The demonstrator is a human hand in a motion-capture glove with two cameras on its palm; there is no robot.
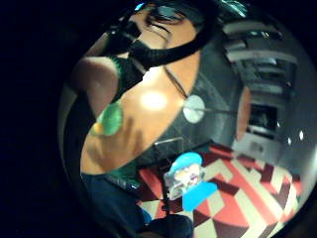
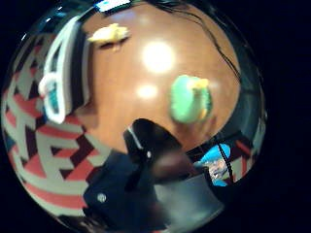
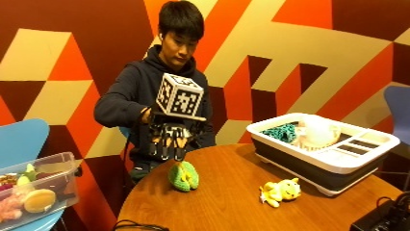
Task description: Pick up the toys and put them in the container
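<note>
The round brown wooden counter [image 3: 230,202] carries a white-rimmed dark plastic container [image 3: 323,161], already holding toys. The gloved right grip [image 3: 168,139] hovers, fingers hanging relaxed and empty, above the green-and-yellow crocheted toy [image 3: 183,176], seemingly poised to descend. A small yellow plush toy [image 3: 280,191] lies near the container.

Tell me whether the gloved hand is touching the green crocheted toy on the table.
Apart. The outside view shows the gloved right hand hanging above the green toy, with the wall visible between fingertips and toy.
</note>
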